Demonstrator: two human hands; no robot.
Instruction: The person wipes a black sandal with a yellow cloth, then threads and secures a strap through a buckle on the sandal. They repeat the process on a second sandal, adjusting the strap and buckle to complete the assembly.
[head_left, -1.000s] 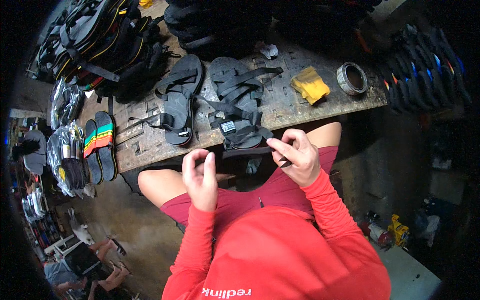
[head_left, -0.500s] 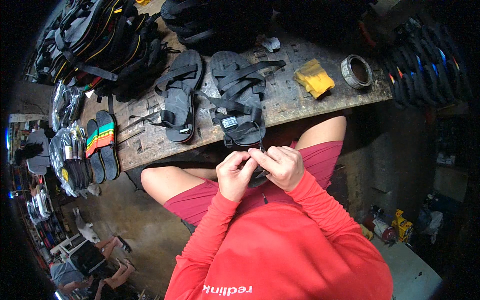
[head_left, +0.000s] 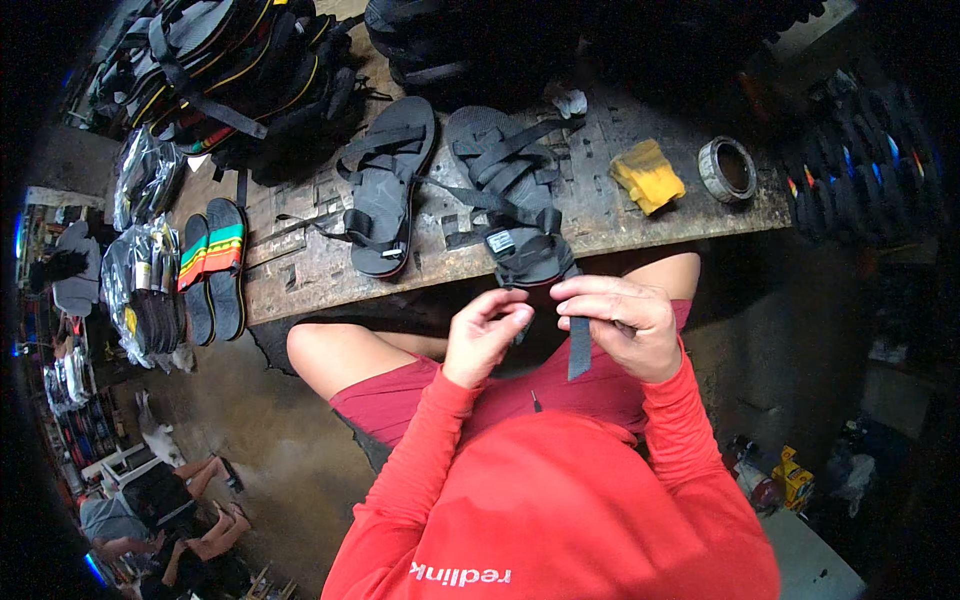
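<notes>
My right hand (head_left: 628, 322) pinches a flat black strap (head_left: 579, 355) between thumb and fingers, its cut end hanging down over my lap. Closed at the fingertips, my left hand (head_left: 484, 338) is beside it; something small and dark shows under the fingers, too hidden to name. Just beyond both hands, a black strappy sandal (head_left: 520, 268) lies with its heel at the bench edge and a white label on its heel strap. To its left is a second black sandal (head_left: 383, 212), lying sole down with loose straps.
The worn wooden bench (head_left: 450, 262) carries a yellow folded cloth (head_left: 647, 177), a tape roll (head_left: 727, 170) and piles of dark sandals (head_left: 215, 75). Striped slippers (head_left: 212, 265) and plastic-wrapped pairs (head_left: 140, 280) are at left. A thin pointed tool (head_left: 536, 402) is on my lap. Another person (head_left: 150, 510) sits lower left.
My hands have moved apart, the right one going rightward with the strap, whose end now shows. The near sandal's heel strap has shifted. The whole view has swung slightly.
</notes>
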